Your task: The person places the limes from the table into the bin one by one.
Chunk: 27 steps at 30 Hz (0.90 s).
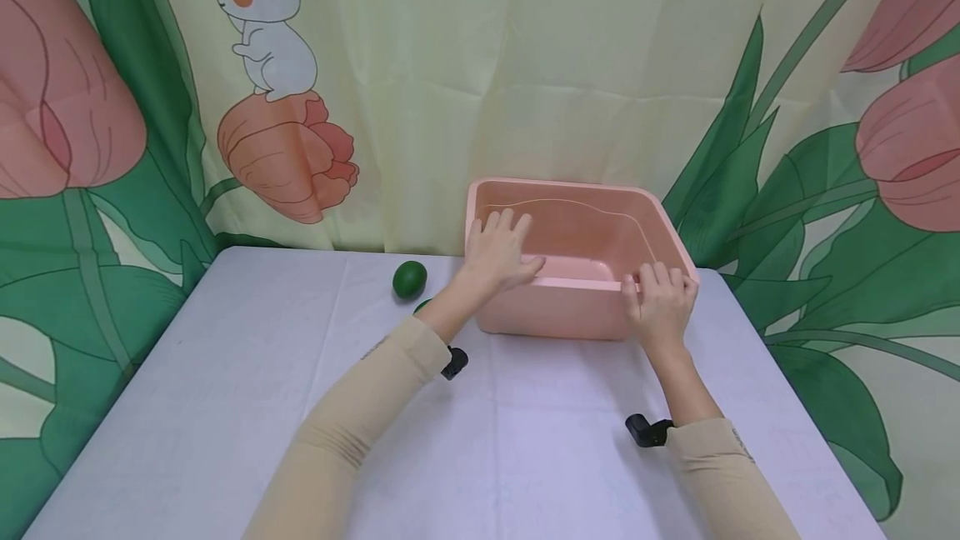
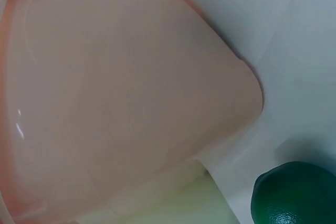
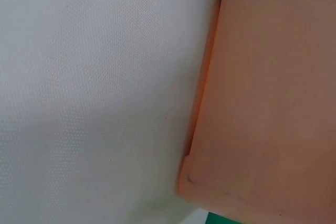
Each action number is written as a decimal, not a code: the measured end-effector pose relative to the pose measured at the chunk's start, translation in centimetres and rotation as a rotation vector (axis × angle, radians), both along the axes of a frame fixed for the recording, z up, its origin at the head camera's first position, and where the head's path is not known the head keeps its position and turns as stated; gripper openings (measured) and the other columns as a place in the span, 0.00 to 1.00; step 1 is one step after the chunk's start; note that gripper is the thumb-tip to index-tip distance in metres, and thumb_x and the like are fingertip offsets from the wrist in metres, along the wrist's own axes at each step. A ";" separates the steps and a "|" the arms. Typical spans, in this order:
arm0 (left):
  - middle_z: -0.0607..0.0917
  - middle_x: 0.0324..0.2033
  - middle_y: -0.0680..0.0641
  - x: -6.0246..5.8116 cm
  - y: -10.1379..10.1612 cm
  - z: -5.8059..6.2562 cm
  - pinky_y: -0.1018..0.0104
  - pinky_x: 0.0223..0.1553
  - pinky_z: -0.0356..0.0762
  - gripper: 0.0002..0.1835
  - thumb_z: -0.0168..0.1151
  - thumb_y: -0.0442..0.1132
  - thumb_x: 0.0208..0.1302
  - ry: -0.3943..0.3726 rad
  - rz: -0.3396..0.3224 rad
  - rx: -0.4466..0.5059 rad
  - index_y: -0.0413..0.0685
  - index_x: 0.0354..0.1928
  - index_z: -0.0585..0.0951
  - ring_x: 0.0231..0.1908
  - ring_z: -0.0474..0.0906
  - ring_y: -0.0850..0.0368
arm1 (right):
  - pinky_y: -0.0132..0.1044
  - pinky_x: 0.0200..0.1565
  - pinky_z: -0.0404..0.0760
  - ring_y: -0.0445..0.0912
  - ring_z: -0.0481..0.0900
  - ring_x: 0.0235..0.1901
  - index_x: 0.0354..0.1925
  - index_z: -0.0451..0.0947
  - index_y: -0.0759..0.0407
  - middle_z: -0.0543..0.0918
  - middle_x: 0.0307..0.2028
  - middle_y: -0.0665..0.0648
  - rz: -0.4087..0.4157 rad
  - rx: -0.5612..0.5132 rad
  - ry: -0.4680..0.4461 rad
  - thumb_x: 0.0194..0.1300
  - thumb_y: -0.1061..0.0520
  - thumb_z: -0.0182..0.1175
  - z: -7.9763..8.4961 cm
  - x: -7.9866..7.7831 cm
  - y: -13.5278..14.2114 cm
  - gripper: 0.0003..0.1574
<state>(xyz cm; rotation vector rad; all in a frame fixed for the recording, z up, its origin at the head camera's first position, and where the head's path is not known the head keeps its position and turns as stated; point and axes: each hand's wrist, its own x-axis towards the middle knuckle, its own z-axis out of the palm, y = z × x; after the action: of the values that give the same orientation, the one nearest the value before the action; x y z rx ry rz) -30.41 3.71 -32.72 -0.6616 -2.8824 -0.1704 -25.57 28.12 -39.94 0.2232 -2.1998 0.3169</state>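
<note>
A pink plastic storage bin (image 1: 555, 311) stands upright at the back right of the table, its inside walls showing above the front rim. Spread fingers mark my left hand (image 1: 498, 252), which is over the bin's left side; whether it touches the rim I cannot tell. At the front right corner, my right hand (image 1: 662, 302) grips the rim with fingers curled over it. Both wrist views show the bin's outer wall (image 2: 131, 87) close up, and no fingers can be made out clearly there. The right wrist view has the bin's lower edge (image 3: 202, 93) beside the cloth.
Left of the bin lies a dark green, glossy, rounded fruit (image 1: 409, 280), also in the left wrist view (image 2: 296, 195). Another green thing (image 1: 422, 304) is mostly hidden behind the left forearm. A white cloth covers the table (image 1: 225, 382). Behind it hangs a printed curtain (image 1: 420, 90).
</note>
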 end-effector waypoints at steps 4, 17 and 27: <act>0.67 0.53 0.46 0.3 -0.7 -0.1 0.55 0.50 0.59 0.33 0.46 0.64 0.57 0.002 0.012 0.033 0.54 0.60 0.61 0.55 0.61 0.50 | 0.57 0.42 0.57 0.60 0.66 0.33 0.28 0.71 0.66 0.74 0.28 0.66 -0.008 0.004 -0.007 0.63 0.45 0.38 -0.1 -0.1 0.0 0.27; 0.68 0.52 0.46 1.6 -2.9 -0.2 0.54 0.48 0.60 0.33 0.45 0.63 0.57 0.055 0.056 0.046 0.53 0.60 0.62 0.51 0.63 0.49 | 0.57 0.43 0.57 0.60 0.66 0.33 0.28 0.71 0.65 0.74 0.29 0.66 -0.013 -0.008 -0.002 0.60 0.48 0.42 0.0 0.0 -0.1 0.22; 0.67 0.53 0.46 2.6 -4.1 -0.2 0.54 0.47 0.60 0.31 0.45 0.62 0.58 0.089 0.065 0.052 0.53 0.58 0.64 0.50 0.64 0.49 | 0.57 0.43 0.57 0.60 0.66 0.33 0.29 0.70 0.66 0.74 0.29 0.66 -0.013 -0.002 -0.024 0.66 0.42 0.35 0.1 0.1 0.0 0.31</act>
<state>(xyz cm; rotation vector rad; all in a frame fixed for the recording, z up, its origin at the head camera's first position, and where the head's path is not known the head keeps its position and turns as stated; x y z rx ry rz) -27.82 -0.35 -32.94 -0.5505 -2.7994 -0.2008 -25.48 28.15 -39.86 0.2046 -2.2233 0.3163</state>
